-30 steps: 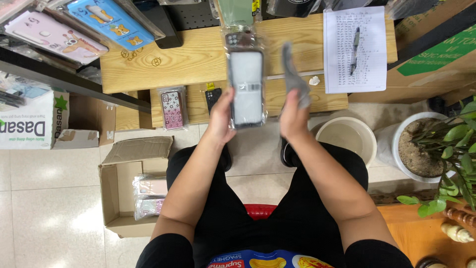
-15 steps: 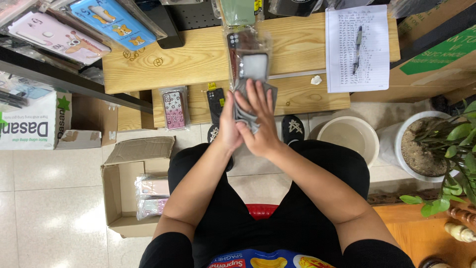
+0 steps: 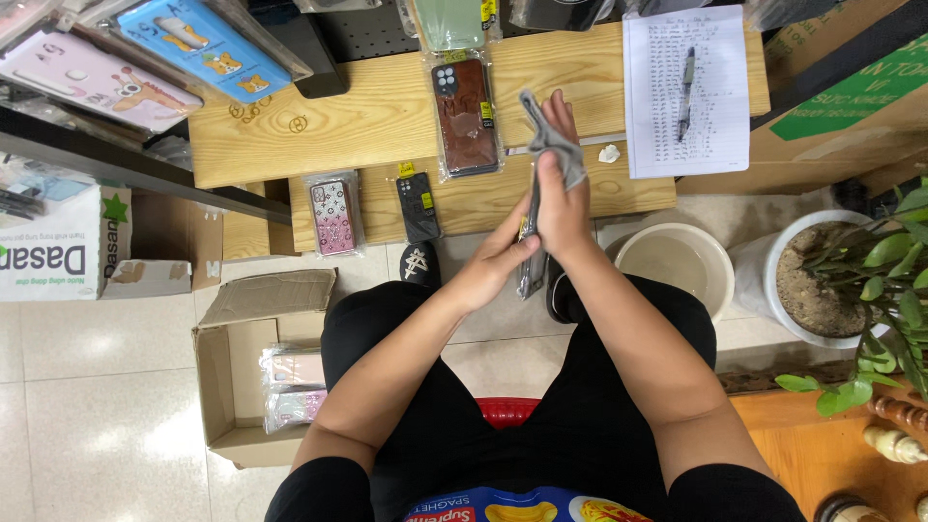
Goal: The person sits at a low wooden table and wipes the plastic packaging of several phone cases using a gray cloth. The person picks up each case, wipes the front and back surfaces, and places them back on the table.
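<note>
Head camera, looking down: a seated person worked over a low wooden bench (image 3: 290, 145), both hands raised together above its near edge. The right hand (image 3: 561, 198) gripped a grey cloth (image 3: 551, 140), fingers pressed together and curled around it, the cloth's loose end standing up past the fingertips. The left hand (image 3: 498, 256) pinched the lower part of a thin clear-wrapped phone case (image 3: 530, 266), held edge-on between the two hands so that little but its rim showed — whether the cloth touched the case's face could not be told.

The case looked light and fairly stiff, its glossy wrap probably slippery; a hold by the long edges, as here, seemed the safest. The cloth was soft and limp, easily bunched anywhere.

On the bench lay a brown packaged case (image 3: 466, 116), a pink patterned case (image 3: 333, 216) and a small black case (image 3: 419, 206), with a lined sheet (image 3: 688, 97) and a pen (image 3: 686, 77) to the right. A cardboard box (image 3: 227, 387) holding more packets stood on the tiled floor at left — a pale bucket (image 3: 677, 266) and a potted plant (image 3: 822, 280) at right.
</note>
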